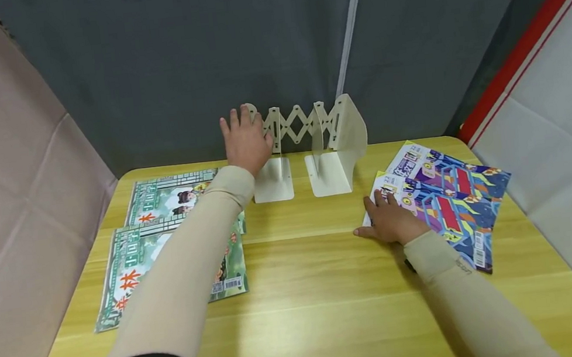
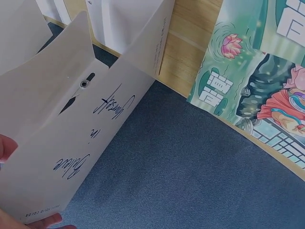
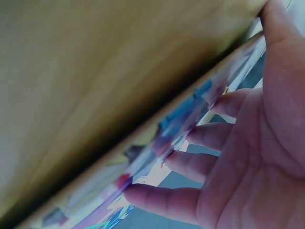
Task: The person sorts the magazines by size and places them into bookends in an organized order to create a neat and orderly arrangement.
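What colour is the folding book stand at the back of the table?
Cream-white, seen best in the head view: book stand.

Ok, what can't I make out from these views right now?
- Left hand: head view hides its palm side, so its grip on the bookend rack is unclear.
- Green magazines: the left forearm covers their middles.
- Purple magazine: blurred in the right wrist view, cover unreadable.
- Right hand: the head view doesn't show the fingertips.
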